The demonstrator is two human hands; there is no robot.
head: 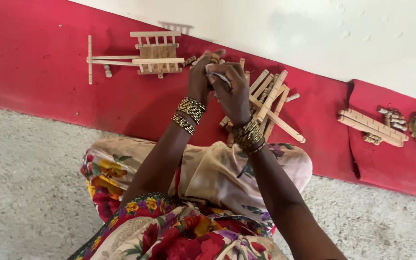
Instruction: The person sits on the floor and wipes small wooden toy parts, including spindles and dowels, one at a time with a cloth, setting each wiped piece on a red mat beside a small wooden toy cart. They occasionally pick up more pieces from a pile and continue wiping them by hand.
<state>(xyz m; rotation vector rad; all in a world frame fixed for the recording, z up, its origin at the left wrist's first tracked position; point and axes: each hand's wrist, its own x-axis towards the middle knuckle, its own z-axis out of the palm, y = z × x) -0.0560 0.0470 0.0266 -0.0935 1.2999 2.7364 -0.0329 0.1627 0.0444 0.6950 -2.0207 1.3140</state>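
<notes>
Left hand [199, 77] and right hand [231, 91] meet above the red cloth mat [49, 62], both grips clamped on a small pale wooden piece [216, 73], raised for close handling; loose pale wooden slats [271, 103] lie just beyond; a finished slatted wooden toy cart [152, 54] sits apart, leftward.

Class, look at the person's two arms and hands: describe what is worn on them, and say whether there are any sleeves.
Both forearms are bare, with no sleeves in view. The left hand has a stack of gold and dark beaded bangles at the wrist. The right hand has a similar stack of bangles. No gloves; rings cannot be made out.
</notes>
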